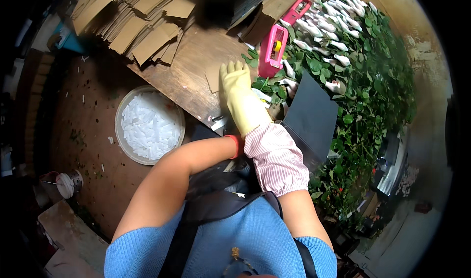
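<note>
My right hand [236, 84] wears a pale yellow rubber glove with a pink striped cuff sleeve [277, 158]. It reaches over the wooden tabletop [196, 57], fingers stretched out and side by side, above a small flat brown cardboard piece [212, 81]. I see nothing held in it. My left arm is bare, with a red band [237, 146] at the wrist. It crosses toward the right cuff, which hides the left hand and its fingers. Close to the table edge is a small white and dark object [218, 123] that I cannot make out. A black panel [314, 113] stands tilted right of the glove.
Pink tape dispensers [273, 50] stand beyond the glove. Leafy stems [363, 116] with white-wrapped heads [326, 20] pile up on the right. Folded cardboard [147, 30] is stacked far left. Below the table, a round tub [117, 126] holds white strips [149, 126].
</note>
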Demonstrator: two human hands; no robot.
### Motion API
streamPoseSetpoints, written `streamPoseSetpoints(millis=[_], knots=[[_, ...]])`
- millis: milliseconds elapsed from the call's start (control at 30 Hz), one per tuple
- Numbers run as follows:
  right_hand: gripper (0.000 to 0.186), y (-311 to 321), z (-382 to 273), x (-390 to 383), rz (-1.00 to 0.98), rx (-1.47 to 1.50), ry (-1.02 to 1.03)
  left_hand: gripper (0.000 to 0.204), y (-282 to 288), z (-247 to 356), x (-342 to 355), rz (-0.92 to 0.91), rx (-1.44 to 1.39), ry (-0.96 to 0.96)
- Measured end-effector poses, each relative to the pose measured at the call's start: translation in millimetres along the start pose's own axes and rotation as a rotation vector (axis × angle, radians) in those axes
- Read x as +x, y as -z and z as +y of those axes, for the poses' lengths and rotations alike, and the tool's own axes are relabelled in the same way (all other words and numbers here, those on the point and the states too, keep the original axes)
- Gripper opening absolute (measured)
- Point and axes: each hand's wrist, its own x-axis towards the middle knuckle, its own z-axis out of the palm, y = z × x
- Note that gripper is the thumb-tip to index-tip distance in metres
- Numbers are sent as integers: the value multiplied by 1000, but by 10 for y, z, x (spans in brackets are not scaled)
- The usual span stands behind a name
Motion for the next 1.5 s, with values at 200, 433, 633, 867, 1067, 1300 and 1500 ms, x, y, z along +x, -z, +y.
streamPoseSetpoints(millis=[200,433,633,867,1067,1300,1500], knots=[[29,-243,-92,-364,235,-28,-20,66,-7,-37,-8,26,-18,23],[32,839,381,-2016,698,462,205,59,-1,-2,31,-13,-75,-12],[20,167,538,-3057,-152,1254,-786,53,21,-12,30,-53,-152,-20],[28,-552,952,-3022,-335,1646,-720,47,30,42,7,-58,-209,17],[28,-628,872,-2885,-394,1556,-847,46,518,-99,-318,177,334,-160],[33,-321,758,-2824,-412,1341,-838,50,549,211,-203,131,123,-111],[35,361,885,-2991,-543,961,-733,46,386,277,-99,-136,149,19]])
